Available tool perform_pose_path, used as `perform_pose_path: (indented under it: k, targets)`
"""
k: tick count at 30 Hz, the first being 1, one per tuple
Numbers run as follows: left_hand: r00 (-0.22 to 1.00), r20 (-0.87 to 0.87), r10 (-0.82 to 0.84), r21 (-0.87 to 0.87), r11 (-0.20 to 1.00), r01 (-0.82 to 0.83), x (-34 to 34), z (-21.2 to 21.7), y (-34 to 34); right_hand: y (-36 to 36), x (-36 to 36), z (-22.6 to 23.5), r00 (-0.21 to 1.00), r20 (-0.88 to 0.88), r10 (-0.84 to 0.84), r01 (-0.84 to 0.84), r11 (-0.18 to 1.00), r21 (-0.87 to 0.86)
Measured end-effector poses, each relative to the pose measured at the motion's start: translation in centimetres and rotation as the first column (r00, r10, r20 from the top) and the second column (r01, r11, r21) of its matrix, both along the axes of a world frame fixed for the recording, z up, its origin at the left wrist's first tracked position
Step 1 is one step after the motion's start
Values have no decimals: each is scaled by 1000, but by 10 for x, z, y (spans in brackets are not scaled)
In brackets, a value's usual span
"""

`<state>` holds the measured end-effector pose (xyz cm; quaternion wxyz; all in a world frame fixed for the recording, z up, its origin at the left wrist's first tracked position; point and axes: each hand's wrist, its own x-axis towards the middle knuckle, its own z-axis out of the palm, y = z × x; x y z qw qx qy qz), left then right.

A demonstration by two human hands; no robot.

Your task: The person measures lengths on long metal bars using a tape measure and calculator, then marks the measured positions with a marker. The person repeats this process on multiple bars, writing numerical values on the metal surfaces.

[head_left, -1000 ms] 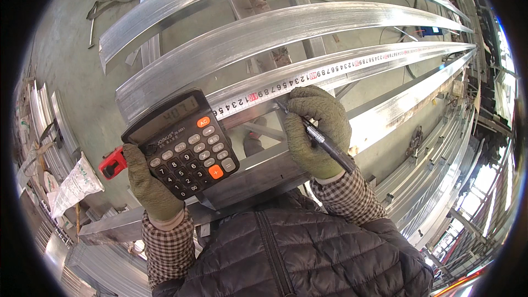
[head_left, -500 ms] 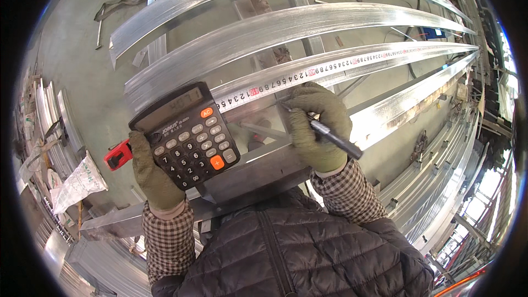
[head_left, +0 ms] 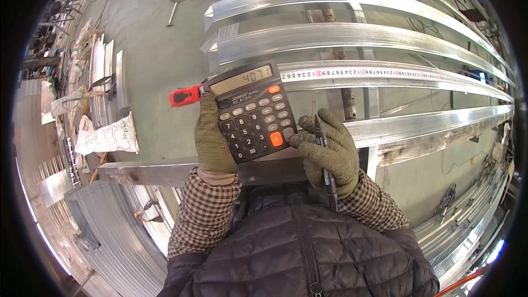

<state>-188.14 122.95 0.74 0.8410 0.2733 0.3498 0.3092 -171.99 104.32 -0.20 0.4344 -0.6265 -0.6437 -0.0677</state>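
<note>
My left hand (head_left: 213, 142), in a green work glove, is closed on the left side of a black calculator (head_left: 237, 111), whose lit-up display shows digits. Just beyond that hand, the red case of a tape measure (head_left: 185, 95) sticks out by the calculator's upper left corner. Its white blade (head_left: 379, 72) stretches right along a metal profile. My right hand (head_left: 340, 157), gloved alike, grips a black marker pen (head_left: 330, 187) between its fingers. The right thumb or a fingertip is at the calculator's lower right keys; whether it presses one I cannot tell.
Several long silvery metal profiles (head_left: 291, 38) lie side by side on cross supports above the floor. A dark metal beam (head_left: 148, 173) runs just in front of me. A white sack (head_left: 107, 135) and stacked profiles (head_left: 113, 214) are at the left; more profiles (head_left: 467, 214) lie at the right.
My right hand has left the tape blade and come to the calculator's lower right, the pen turned more upright. The whole view has swung, so the profiles and calculator appear farther right.
</note>
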Motion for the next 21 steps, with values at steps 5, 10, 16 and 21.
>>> perform_pose_path:
  k: [5,10,16,21]
  targets:
    - [1000,13,-2,-17,1000,2,-11,11,-2,6,-19,11,999,-47,-27,24,997,-67]
    - [992,111,-53,-56,997,60,-26,0,15,17,-41,22,960,-266,-92,106,994,37]
    - [989,109,-101,-82,991,110,-38,-20,41,28,-47,4,941,-317,-117,116,993,-22]
    - [988,55,-147,-90,984,151,-48,-28,46,28,-53,-10,877,-449,-170,152,986,-76]
